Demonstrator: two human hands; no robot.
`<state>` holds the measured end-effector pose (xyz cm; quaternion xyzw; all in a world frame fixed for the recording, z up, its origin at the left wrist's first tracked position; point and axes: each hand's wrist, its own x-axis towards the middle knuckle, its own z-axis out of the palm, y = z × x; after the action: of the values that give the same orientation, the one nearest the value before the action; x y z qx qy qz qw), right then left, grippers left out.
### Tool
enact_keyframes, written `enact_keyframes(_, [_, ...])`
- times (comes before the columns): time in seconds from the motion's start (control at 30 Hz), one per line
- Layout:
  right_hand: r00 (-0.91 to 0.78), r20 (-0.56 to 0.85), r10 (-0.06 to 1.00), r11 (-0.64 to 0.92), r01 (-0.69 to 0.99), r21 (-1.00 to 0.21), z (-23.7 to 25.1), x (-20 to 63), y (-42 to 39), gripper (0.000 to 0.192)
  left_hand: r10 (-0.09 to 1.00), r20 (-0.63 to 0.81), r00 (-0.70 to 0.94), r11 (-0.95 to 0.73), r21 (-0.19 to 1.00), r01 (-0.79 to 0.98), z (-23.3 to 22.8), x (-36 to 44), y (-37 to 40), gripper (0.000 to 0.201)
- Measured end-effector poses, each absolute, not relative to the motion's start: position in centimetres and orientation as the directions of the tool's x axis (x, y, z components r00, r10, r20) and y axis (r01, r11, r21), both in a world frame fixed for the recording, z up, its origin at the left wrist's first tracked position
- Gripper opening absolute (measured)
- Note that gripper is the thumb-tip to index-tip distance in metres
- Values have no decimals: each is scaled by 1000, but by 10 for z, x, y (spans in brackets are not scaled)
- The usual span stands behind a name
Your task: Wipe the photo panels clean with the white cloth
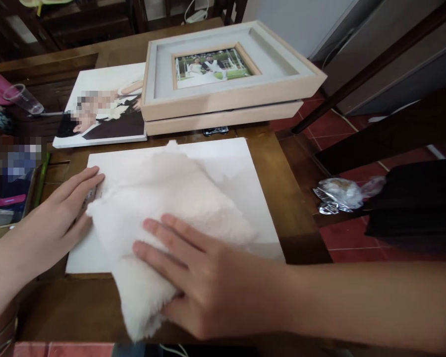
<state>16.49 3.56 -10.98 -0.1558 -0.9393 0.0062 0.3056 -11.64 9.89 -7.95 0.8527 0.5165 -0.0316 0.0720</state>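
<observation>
A white fluffy cloth (171, 183) lies spread over a white rectangular panel (245, 168) on the wooden table. My right hand (208, 282) presses on the cloth from the near right side, its fingers on top and its thumb at the cloth's edge. My left hand (69, 213) rests on the panel's left edge with fingers stretched out, beside the cloth's left corner. Some small print on the panel shows partly by the left fingers. The cloth hides much of the panel's middle.
Behind the panel, two stacked light-wood frames (223, 109) hold a photo on top. A photo panel (107, 114) lies left of them. A clear plastic cup (26, 99) and a pink bottle (0, 89) are far left. Crumpled clear plastic (338, 193) is at right, beyond the table edge.
</observation>
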Motion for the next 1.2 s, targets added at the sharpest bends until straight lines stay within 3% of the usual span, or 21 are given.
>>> enact_keyframes(0.23, [-775, 602, 189, 976, 216, -28, -112, 162, 31, 23, 895, -119, 430, -417, 117, 901, -84, -115, 103, 56])
enact_keyframes(0.63, [-780, 600, 179, 961, 270, 65, -114, 162, 68, 31, 876, -130, 464, -458, 72, 886, -79, -121, 100, 58])
enact_keyframes(0.97, [-742, 621, 253, 946, 324, 2, -116, 159, 50, 29, 868, -114, 483, -477, 77, 875, -82, -123, 100, 58])
enact_keyframes(1.2, [-754, 620, 217, 971, 234, -55, -116, 164, 36, 31, 890, -126, 437, -424, 122, 898, -83, -119, 100, 57])
